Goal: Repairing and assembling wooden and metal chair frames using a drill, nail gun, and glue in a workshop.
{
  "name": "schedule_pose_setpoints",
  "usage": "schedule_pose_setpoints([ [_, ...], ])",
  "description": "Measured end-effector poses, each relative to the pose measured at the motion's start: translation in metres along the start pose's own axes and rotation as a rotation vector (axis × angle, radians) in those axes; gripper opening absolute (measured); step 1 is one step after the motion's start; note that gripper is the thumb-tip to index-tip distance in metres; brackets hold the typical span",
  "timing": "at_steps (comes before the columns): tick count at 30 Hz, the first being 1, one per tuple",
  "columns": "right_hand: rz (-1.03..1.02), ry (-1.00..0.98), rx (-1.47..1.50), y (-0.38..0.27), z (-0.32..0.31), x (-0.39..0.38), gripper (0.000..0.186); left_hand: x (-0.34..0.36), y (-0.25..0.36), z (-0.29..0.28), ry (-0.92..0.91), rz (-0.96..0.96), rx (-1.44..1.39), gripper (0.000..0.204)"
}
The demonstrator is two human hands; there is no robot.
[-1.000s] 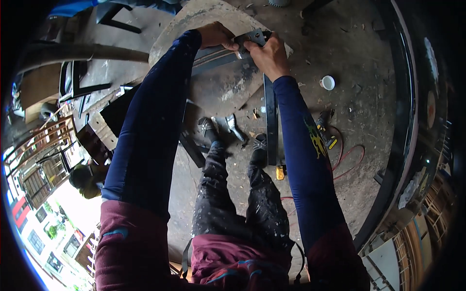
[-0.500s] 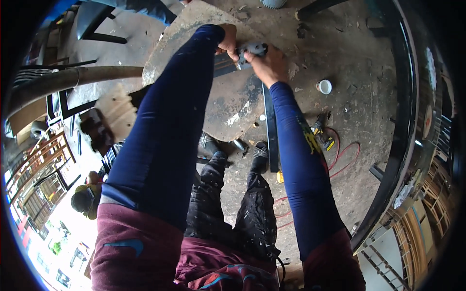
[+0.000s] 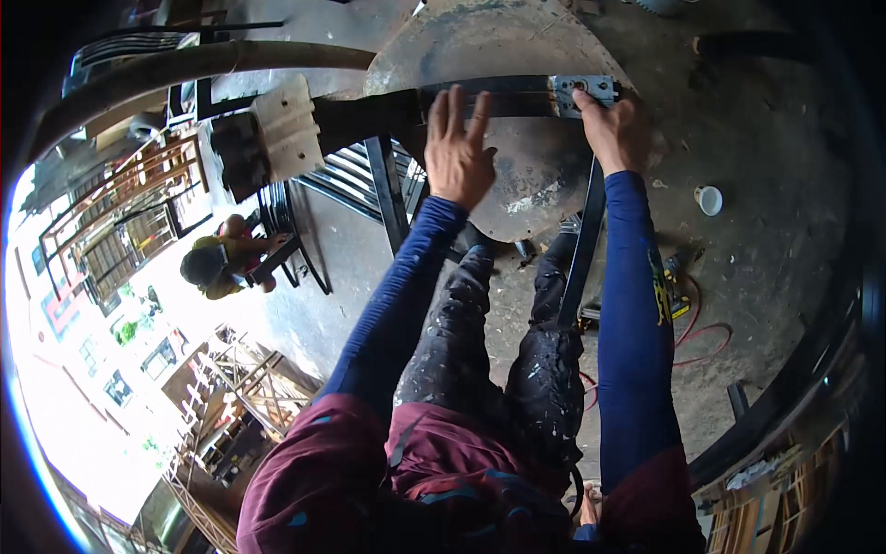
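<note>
A long dark bar point(image 3: 517, 83) lies across a stained, rounded board point(image 3: 489, 42), with a grey metal bracket point(image 3: 605, 89) at its right end. My right hand point(image 3: 616, 134) grips that bracket, thumb on top; its other fingers are mostly hidden. Farther left, my left hand point(image 3: 460, 166) is spread flat, palm down, fingertips over the bar's near edge. Whether it touches the bar I cannot tell. Below the bracket, a black metal leg point(image 3: 583, 245) slants toward my feet.
At left, a pale notched block point(image 3: 286, 126) adjoins the bar's far end. Another person point(image 3: 208, 266) crouches beyond it. A white cup point(image 3: 709, 200), a yellow-black power tool point(image 3: 679, 303) and a red hose point(image 3: 711, 355) lie on the floor at right.
My left hand has left the bracket and moved left along the bar, its fingers now spread. My right hand stays at the bracket. The view has shifted, showing more of the bar.
</note>
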State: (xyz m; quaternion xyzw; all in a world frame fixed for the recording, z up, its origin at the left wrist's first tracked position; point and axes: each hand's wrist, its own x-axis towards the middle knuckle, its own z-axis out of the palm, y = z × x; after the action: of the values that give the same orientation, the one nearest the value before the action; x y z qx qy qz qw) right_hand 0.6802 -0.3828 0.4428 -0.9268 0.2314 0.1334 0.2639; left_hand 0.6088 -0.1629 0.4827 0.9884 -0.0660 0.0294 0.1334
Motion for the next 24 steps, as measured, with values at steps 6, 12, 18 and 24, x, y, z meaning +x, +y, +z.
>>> schedule_pose_setpoints([
  [6,-0.112,0.125,0.039,-0.019,-0.004,-0.012,0.074,0.044,-0.041,0.019,-0.087,0.246,-0.245,0.108],
  [12,-0.055,0.013,0.14,0.008,0.0,0.007,0.088,0.083,0.008,0.055,-0.016,0.239,-0.493,0.098],
  [18,-0.223,-0.043,0.558,0.017,-0.015,-0.019,0.105,0.081,0.012,0.067,0.007,0.216,-0.287,0.073],
  [24,-0.149,0.008,-0.17,0.05,-0.003,-0.1,0.086,0.081,0.016,0.06,-0.002,0.199,-0.255,0.074],
])
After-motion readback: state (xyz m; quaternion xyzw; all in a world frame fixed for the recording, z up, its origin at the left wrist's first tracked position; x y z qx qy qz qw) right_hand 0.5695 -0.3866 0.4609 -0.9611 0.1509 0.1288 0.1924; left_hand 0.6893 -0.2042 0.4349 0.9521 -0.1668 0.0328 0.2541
